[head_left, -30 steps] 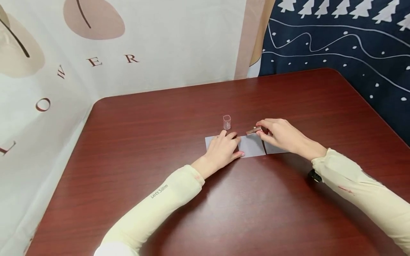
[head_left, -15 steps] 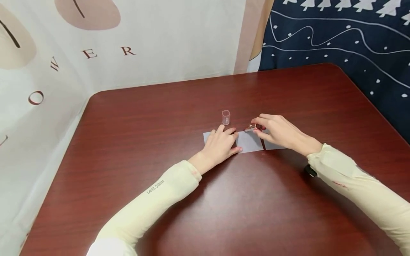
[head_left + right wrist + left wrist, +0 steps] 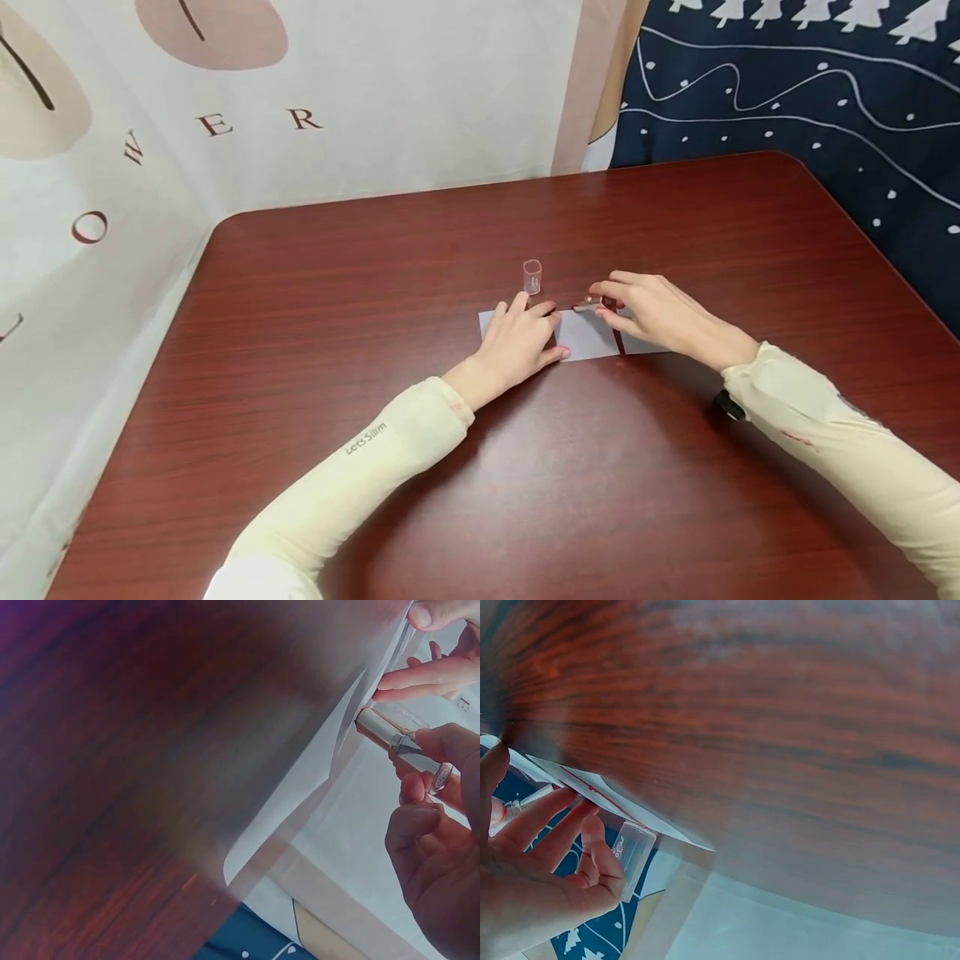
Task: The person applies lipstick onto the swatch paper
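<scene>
Well inside table edges [image 3: 405,200], right hand [image 3: 656,312] pinches tube [image 3: 379,727], maybe touching paper [image 3: 587,336].

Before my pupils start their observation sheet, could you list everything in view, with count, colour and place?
Cards: apparently three, whitish, in a row on the table
Metallic tube: one, silvery with a rosy tint, at the middle card's far edge
Clear cap: one, transparent, beyond the left card
Table: one, reddish brown, beneath everything listed above
White hanging: one, printed, behind and left
Navy hanging: one, white-patterned, behind and right
Sleeves: two, pale yellow, along both arms
Hands: two, bare; left hand across the cards, right hand pinching the tube
</scene>
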`<state>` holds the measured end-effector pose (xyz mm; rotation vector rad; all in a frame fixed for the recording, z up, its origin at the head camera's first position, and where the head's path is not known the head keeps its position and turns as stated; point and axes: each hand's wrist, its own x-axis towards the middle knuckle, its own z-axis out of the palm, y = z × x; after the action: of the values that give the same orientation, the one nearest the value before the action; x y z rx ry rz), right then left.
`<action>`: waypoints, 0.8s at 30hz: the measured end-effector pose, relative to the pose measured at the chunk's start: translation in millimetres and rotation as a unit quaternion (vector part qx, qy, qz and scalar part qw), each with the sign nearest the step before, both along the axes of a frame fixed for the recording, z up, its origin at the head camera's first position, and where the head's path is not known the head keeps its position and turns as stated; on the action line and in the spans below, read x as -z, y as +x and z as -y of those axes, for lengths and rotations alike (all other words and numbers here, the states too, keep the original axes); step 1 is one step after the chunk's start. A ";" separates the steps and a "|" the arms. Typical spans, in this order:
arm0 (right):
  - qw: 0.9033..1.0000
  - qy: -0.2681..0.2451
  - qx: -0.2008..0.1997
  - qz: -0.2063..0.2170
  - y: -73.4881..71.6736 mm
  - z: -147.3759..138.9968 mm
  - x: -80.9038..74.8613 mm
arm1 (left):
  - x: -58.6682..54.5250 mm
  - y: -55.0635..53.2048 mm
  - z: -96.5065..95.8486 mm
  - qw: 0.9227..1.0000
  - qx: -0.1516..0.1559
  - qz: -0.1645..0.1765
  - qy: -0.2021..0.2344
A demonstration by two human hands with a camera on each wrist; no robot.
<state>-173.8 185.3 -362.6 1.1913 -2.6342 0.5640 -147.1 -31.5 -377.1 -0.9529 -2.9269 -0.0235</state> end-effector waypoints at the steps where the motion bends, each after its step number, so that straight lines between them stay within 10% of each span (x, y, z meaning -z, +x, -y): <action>1: 1.000 0.003 0.000 0.000 0.5 -0.3 -0.1 | 0.0 0.1 -0.1 1.000 0.000 -0.001 0.000; 24: 1.000 0.004 -0.021 -0.015 5.0 1.1 -1.8 | -2.2 2.4 0.2 1.000 -0.006 0.005 -0.001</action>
<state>-168.8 184.2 -360.8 1.2518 -2.5939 0.5373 -144.6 -31.8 -374.9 -0.9383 -2.9429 -0.0245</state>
